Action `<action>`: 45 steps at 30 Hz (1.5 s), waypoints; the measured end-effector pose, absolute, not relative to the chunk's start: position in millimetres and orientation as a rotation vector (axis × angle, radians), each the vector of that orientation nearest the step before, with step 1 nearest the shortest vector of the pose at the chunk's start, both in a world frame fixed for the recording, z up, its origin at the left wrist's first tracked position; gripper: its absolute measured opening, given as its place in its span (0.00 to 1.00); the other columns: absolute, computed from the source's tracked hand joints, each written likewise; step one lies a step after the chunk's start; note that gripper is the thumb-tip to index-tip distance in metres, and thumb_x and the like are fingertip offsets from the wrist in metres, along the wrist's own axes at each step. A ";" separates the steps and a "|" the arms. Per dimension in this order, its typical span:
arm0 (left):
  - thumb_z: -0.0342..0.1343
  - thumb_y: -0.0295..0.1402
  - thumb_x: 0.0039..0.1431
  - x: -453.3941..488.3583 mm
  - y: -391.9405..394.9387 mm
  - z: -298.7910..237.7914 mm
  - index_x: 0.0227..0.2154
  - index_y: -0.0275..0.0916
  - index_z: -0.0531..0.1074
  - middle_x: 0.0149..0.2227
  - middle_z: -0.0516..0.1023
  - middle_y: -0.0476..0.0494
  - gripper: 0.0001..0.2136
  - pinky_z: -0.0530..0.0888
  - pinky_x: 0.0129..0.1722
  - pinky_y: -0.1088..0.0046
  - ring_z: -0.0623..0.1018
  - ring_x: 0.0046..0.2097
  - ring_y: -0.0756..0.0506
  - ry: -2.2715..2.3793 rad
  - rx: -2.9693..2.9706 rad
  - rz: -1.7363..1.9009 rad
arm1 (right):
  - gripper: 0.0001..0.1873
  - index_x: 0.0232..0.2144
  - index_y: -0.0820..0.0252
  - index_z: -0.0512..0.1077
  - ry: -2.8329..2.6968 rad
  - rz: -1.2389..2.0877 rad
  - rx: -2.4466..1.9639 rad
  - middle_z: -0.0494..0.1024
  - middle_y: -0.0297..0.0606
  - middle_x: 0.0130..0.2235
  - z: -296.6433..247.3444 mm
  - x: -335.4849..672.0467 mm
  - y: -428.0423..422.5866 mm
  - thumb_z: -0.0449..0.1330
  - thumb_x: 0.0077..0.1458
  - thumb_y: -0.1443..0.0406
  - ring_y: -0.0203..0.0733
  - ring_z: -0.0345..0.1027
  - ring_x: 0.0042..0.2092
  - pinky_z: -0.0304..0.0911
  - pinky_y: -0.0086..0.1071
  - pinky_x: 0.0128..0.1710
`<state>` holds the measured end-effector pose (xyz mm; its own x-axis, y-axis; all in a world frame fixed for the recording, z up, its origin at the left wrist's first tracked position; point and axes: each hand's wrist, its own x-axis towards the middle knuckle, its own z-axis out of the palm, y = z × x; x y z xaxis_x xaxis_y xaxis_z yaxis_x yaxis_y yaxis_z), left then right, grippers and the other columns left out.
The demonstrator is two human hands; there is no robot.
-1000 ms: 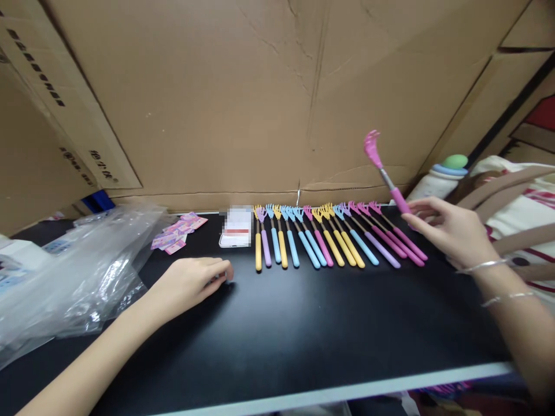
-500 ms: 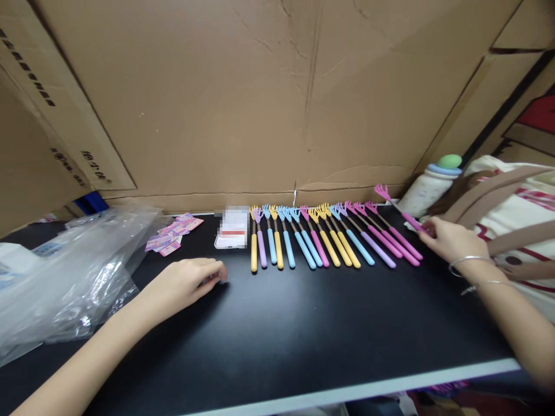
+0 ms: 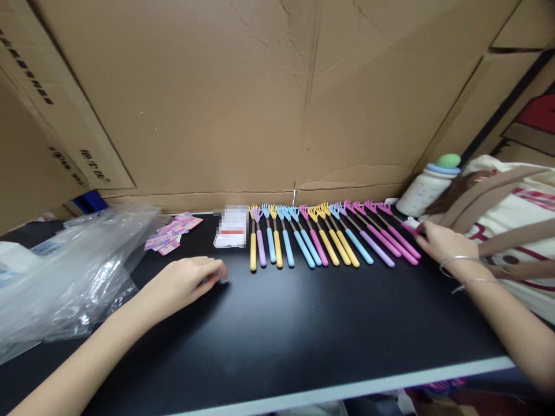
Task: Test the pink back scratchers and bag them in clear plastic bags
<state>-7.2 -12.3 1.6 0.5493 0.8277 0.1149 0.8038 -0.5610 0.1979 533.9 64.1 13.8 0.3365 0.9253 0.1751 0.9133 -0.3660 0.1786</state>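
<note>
Pink and claw-headed, the slender back scratcher point(image 3: 408, 227) that our right hand point(image 3: 448, 240) pinches probably sits best if we angle it like the neighbouring long-handled pink scratcher point(image 3: 404, 242).

Yellow, lilac, blue and pink back scratchers point(image 3: 318, 247), black tabletop point(image 3: 303, 329), brown cardboard point(image 3: 217, 104), pink-and-purple cards point(image 3: 173, 231), white bottle point(image 3: 421, 194)
</note>
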 end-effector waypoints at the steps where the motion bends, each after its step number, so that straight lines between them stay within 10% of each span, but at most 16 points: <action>1: 0.41 0.34 0.63 -7.1 -12.3 1.6 0.35 0.43 0.69 0.35 0.76 0.50 0.11 0.68 0.35 0.76 0.75 0.35 0.50 1.413 2.658 0.286 | 0.18 0.44 0.63 0.68 1.726 0.387 2.533 0.76 0.58 0.43 12.7 532.8 64.4 0.46 0.61 0.58 0.55 0.72 0.40 0.54 0.36 0.29; 19: 0.44 0.31 0.63 9.7 -17.6 -6.3 0.36 0.46 0.68 0.33 0.77 0.55 0.08 0.65 0.32 0.78 0.77 0.33 0.52 1.278 2.849 0.374 | 0.10 0.37 0.60 0.71 3.022 0.871 1.669 0.78 0.40 0.36 29.5 402.8 12.5 0.50 0.60 0.64 0.39 0.70 0.36 0.58 0.29 0.33; 30: 0.45 0.29 0.62 53.6 -16.2 -13.5 0.29 0.40 0.66 0.22 0.71 0.53 0.08 0.58 0.23 0.73 0.69 0.24 0.52 0.725 3.300 0.658 | 0.11 0.28 0.59 0.67 3.297 0.657 0.592 0.70 0.32 0.24 -4.8 295.2 -14.8 0.49 0.61 0.64 0.35 0.60 0.27 0.44 0.33 0.25; 45: 0.49 0.30 0.55 109.3 17.6 -17.4 0.25 0.41 0.62 0.17 0.63 0.56 0.04 0.54 0.21 0.74 0.63 0.20 0.51 -0.136 3.509 1.118 | 0.15 0.24 0.59 0.64 3.382 0.271 0.593 0.69 0.33 0.22 -12.1 308.7 9.8 0.45 0.62 0.66 0.34 0.60 0.24 0.49 0.29 0.25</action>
